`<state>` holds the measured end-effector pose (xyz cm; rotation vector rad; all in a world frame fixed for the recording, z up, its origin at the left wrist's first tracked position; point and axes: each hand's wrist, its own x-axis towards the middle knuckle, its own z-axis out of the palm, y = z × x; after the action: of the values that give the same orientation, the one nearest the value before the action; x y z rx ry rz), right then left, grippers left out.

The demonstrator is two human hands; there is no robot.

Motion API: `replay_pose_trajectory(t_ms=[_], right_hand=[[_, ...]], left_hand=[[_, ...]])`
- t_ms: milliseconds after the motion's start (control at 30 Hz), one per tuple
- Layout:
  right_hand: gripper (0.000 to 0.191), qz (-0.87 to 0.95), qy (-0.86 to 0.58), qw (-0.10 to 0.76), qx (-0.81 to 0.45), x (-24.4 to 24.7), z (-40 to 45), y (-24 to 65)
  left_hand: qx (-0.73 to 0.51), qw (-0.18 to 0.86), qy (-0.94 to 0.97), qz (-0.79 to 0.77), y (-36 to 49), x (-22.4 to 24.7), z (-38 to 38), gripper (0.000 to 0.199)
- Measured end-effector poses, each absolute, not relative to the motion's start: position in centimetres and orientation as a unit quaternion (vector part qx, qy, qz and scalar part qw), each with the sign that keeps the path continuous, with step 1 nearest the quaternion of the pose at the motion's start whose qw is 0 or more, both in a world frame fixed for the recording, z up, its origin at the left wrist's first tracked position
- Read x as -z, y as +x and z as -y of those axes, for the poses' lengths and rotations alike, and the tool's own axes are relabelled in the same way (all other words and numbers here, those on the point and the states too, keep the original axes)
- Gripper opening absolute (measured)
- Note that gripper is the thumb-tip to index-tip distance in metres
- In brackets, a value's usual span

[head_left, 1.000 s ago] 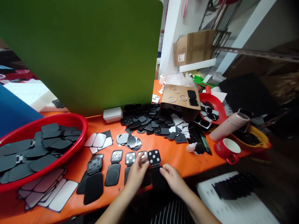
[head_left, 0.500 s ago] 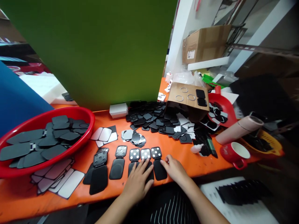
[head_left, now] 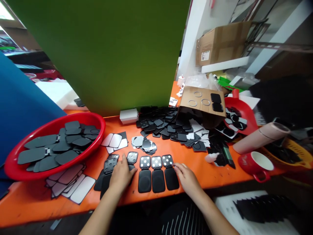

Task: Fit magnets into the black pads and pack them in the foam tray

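The left hand (head_left: 121, 174) is lying spread over a black case (head_left: 132, 157), the right hand (head_left: 187, 178) is resting half-curled at the rightmost case (head_left: 171, 178), either grip's hold being impossible to tell, and silvery plates (head_left: 139, 141) are lying beyond.

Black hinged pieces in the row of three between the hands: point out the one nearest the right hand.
The rightmost piece: it lies beside the right hand, while the middle piece and leftmost piece sit farther toward the left hand.
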<state>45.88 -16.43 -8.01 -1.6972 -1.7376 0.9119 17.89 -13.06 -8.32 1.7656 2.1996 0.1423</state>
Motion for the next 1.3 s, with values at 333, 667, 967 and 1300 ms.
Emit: replay_pose_trajectory(t_ms=[333, 667, 967, 1300], right_hand=[[0.027, 0.713, -0.548, 0.254, -0.355, 5.9, 17.5, 41.2], [0.017, 0.768, -0.536, 0.25, -0.245, 3.3, 16.3, 35.2], [0.018, 0.816, -0.508, 0.203, -0.187, 1.6, 16.8, 36.1], [0.018, 0.803, -0.45, 0.29, -0.263, 2.0, 16.3, 35.8]], left_hand=[[-0.161, 0.299, 0.58, -0.74, 17.2, 7.0, 12.4, 0.037], [-0.372, 0.585, 0.451, -0.562, 21.1, 5.2, 18.3, 0.048], [-0.28, 0.425, 0.613, -0.604, 22.6, 4.0, 19.4, 0.038], [-0.32, 0.486, 0.591, -0.559, 23.5, 3.6, 19.8, 0.036]])
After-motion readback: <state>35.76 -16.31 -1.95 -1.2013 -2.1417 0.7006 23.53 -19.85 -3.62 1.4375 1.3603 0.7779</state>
